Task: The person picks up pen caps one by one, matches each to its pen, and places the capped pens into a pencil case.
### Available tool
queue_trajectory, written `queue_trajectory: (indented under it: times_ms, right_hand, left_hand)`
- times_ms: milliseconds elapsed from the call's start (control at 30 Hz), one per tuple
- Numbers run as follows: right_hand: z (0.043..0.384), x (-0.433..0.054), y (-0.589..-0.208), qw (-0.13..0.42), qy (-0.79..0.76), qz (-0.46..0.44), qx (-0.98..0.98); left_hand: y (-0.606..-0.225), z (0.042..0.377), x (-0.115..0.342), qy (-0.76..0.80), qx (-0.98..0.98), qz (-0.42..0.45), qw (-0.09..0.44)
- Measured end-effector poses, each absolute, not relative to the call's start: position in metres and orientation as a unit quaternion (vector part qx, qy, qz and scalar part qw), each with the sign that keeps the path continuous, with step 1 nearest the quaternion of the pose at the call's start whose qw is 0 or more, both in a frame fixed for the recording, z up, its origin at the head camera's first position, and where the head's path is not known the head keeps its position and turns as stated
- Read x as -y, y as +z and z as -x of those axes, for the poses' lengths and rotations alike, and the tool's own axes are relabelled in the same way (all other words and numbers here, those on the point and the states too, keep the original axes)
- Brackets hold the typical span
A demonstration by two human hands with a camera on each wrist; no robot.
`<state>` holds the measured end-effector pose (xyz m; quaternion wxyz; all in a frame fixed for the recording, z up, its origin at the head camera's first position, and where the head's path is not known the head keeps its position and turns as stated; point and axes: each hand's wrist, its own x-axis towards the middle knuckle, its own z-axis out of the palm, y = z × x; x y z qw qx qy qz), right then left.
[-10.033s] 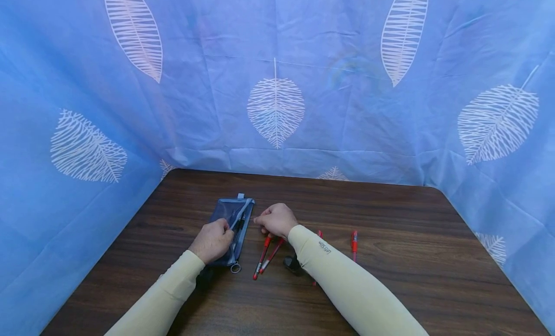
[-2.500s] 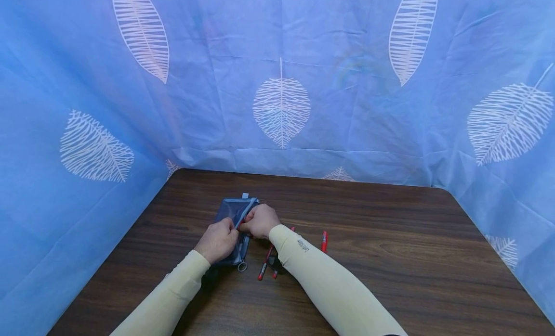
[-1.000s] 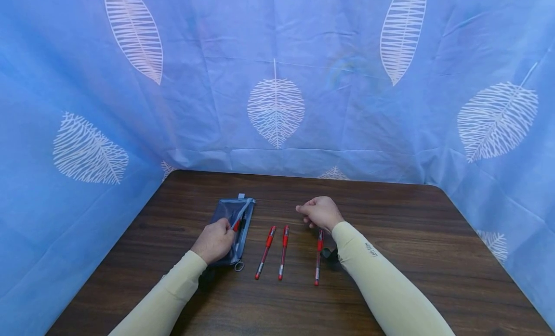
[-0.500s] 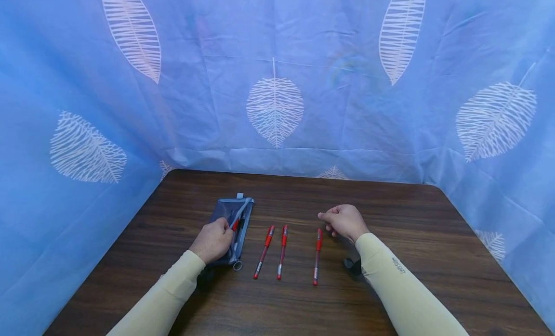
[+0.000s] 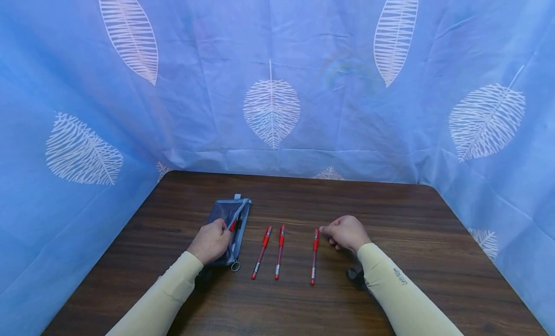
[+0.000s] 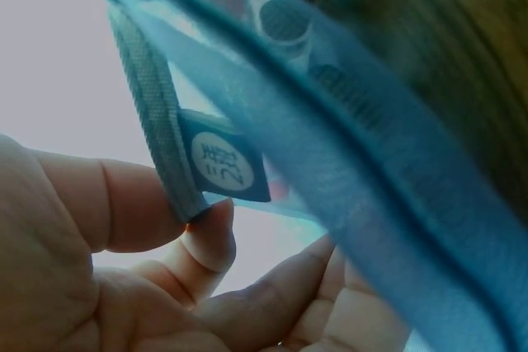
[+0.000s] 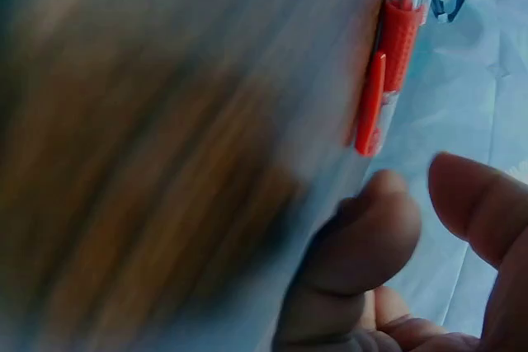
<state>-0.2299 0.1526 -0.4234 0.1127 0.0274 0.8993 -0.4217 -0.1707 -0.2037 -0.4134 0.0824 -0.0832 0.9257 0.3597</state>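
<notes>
My left hand pinches the edge of a blue-grey mesh zip pouch on the table; the left wrist view shows thumb and finger on its ribbon trim, beside a small label. A red pen and darker contents show in the pouch's mouth. To its right lie a slanted red pen, a second red pen and a third red pen. My right hand is at the third pen's capped end, thumb and forefinger apart in the right wrist view, holding nothing.
The dark wood table carries everything. A blue curtain with white leaf prints hangs behind and at the sides. A metal ring hangs from the pouch's near end. A black device sits under the right wrist.
A red pen from the far right was carried to the pouch and now shows inside it. My right hand then swung right and lowered beside the third pen. My left hand kept hold of the pouch.
</notes>
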Motion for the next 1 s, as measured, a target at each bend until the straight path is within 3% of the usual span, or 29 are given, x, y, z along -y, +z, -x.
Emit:
queue_trajectory:
  times_ms: [1000]
  right_hand:
    - [0.237,-0.123,-0.424,0.105,-0.340,0.037,-0.934]
  left_hand:
    - [-0.412,0.171,0.203,0.360,-0.924,0.090,0.091]
